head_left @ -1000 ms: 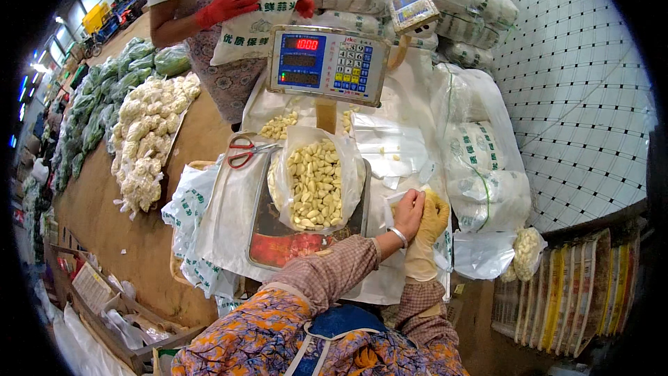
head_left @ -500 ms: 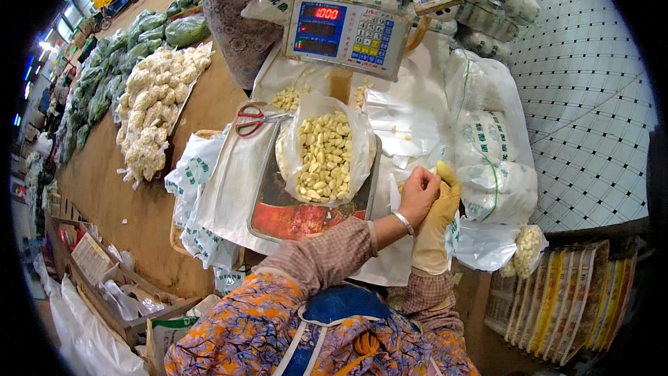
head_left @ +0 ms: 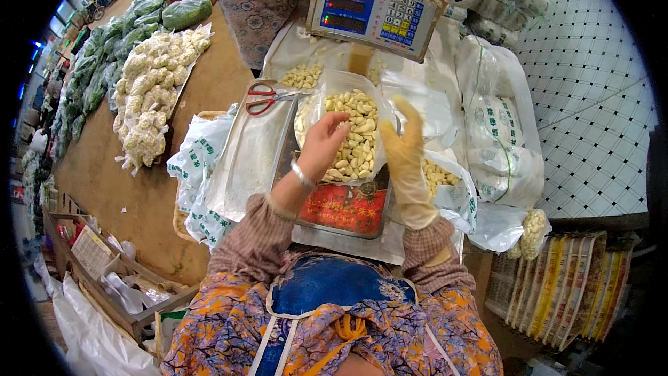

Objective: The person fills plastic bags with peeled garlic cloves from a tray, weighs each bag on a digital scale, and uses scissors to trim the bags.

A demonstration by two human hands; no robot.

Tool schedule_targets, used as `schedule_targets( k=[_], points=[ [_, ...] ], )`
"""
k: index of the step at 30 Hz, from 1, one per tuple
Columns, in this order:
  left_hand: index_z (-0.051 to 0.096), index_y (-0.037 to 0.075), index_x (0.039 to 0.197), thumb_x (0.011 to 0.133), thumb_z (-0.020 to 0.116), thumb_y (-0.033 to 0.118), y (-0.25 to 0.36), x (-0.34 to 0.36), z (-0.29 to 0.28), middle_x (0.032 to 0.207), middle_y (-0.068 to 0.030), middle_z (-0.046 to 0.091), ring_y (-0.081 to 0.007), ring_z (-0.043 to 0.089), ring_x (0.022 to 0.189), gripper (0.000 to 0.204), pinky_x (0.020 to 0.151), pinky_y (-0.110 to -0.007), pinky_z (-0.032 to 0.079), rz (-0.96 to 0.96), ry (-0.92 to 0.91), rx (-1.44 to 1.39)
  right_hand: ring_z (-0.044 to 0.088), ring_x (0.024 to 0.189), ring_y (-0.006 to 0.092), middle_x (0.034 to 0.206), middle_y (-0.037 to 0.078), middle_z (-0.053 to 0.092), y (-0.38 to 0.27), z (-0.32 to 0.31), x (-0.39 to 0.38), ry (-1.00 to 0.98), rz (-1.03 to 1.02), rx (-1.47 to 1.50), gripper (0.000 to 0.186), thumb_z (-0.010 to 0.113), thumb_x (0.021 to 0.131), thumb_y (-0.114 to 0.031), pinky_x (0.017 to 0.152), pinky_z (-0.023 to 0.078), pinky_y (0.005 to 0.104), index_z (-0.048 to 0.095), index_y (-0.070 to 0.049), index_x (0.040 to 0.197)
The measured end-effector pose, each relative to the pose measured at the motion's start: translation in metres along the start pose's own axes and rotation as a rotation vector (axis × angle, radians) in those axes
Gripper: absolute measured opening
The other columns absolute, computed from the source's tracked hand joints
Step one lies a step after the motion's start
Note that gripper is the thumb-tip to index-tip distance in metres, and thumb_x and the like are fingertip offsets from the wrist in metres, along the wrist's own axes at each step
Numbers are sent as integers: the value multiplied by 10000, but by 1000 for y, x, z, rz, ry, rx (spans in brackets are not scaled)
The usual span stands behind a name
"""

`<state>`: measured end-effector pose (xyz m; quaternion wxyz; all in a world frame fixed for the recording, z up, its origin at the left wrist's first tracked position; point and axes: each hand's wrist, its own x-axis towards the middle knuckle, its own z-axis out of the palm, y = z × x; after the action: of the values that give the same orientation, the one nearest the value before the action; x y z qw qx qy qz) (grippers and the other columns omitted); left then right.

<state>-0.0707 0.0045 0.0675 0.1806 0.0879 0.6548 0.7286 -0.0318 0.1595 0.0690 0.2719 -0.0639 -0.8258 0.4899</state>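
Observation:
A clear plastic bag of peeled garlic cloves (head_left: 358, 141) stands open on a scale's platform (head_left: 342, 210). Over the bag's left side is my bare left hand (head_left: 321, 146), with a silver bracelet at the wrist. Its fingers are bent together at the cloves, and what lies between them is hidden. My right hand (head_left: 403, 150) wears a pale yellow glove and is beside the bag's right edge, fingers stretched upward. Beyond the bag rises the scale's display (head_left: 374, 15) with lit red digits. Red-handled scissors (head_left: 264, 99) lie to the left of the bag.
Loose cloves (head_left: 301, 76) lie behind the bag, and another bag of cloves (head_left: 442, 181) sits to the right. Packed white bags (head_left: 497, 132) line the table's right side. Printed plastic bags (head_left: 202, 160) fill a basket at left. A person's patterned garment (head_left: 252, 10) shows across the table.
Both hands have come apart and moved left to the bag on the scale. The bag of cloves at right has come into view. The person opposite has shifted, and my view has moved.

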Motion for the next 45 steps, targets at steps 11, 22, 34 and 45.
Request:
schedule_targets(
  k=[11, 22, 34, 45],
  points=[
    [486, 34, 802, 649, 671, 138, -64, -16, -49, 822, -114, 469, -282, 444, 823, 262, 725, -370, 353, 502, 440, 817, 524, 869, 327, 939, 180, 551, 54, 7, -22, -195, 419, -613, 521, 633, 689, -376, 774, 412, 383, 501, 24, 996],
    [525, 34, 820, 799, 532, 31, 90, -46, -61, 802, 30, 508, -47, 461, 753, 23, 686, -183, 378, 685, 362, -121, 525, 717, 100, 789, 39, 600, -80, -62, 12, 242, -146, 277, 89, 486, 831, -92, 663, 419, 230, 546, -32, 804],
    [247, 64, 1232, 703, 651, 181, 39, -60, -35, 1138, -99, 385, -158, 510, 831, 676, 744, -297, 427, 487, -516, 368, 514, 815, 245, 887, 106, 547, -95, -47, -32, -218, -433, 141, 137, 606, 631, -30, 733, 405, 318, 530, -17, 745],
    [392, 106, 806, 879, 340, 395, 16, -81, -33, 517, 21, 319, -72, 317, 451, 303, 421, -204, 277, -20, -430, -55, 507, 781, 93, 817, 11, 570, -52, 0, -50, -630, 253, 371, 64, 578, 764, -41, 667, 413, 221, 566, -15, 822]
  ],
)
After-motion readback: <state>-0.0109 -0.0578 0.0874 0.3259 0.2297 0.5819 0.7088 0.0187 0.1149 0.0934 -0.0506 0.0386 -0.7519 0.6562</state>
